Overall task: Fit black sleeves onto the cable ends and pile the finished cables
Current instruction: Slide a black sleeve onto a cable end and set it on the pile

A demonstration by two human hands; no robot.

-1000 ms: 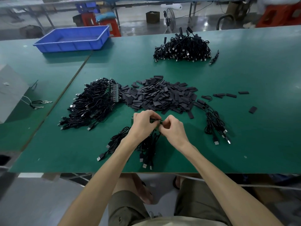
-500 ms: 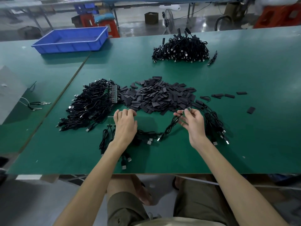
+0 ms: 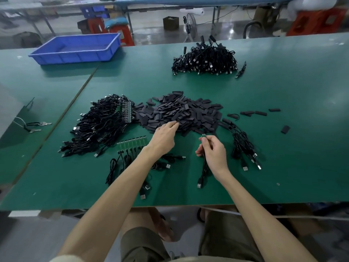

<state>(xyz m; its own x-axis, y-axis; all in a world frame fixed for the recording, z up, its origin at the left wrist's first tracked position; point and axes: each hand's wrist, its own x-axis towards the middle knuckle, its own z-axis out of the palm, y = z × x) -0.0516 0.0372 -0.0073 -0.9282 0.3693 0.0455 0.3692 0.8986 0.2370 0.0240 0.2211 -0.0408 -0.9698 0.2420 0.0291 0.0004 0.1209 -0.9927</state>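
My left hand [image 3: 164, 138] reaches forward, and its fingertips touch the near edge of the heap of black sleeves [image 3: 185, 112] in the middle of the green table [image 3: 283, 82]. My right hand [image 3: 213, 152] pinches one black cable [image 3: 204, 169] just below its small board end, which points up. The cable's USB plug trails on the table toward me. A row of joined green boards with their cables [image 3: 132, 143] lies to the left of my left wrist. A large pile of cables [image 3: 205, 59] sits at the far side.
A tangled heap of black cables [image 3: 102, 125] lies left of the sleeves. A small bunch of cables [image 3: 243, 146] lies to the right of my right hand. Loose sleeves [image 3: 253, 112] are scattered further right. A blue tray [image 3: 75, 48] stands at the far left.
My hands have parted from working one cable end. The left hand moved forward to the sleeve heap. The right hand drew back with a cable, now held upright.
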